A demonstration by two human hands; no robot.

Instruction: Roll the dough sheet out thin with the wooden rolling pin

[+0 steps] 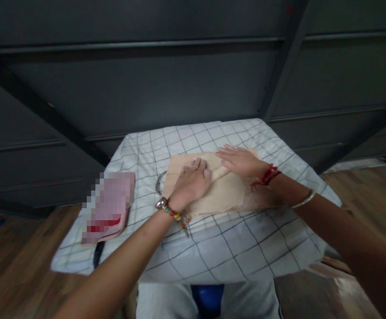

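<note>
A pale wooden rolling pin (220,172) lies slantwise under both hands, only its middle stretch showing. My left hand (193,180) is over its near-left part, fingers bent down around it. On the right part rests my right hand (244,161), palm down with fingers stretched out past the pin. Beneath is a light wooden board (177,163). A thin, pale, flat layer (224,195), possibly rolled dough, covers part of the board; its edges are hard to make out. The pin's ends are hidden by my hands.
A pink phone-like item (129,188), partly pixelated, lies on the checked white cloth (242,241) at left. A metal ring-shaped object (160,182) shows beside the board. A dark panelled wall (179,88) stands behind the table. My knees are below its front edge.
</note>
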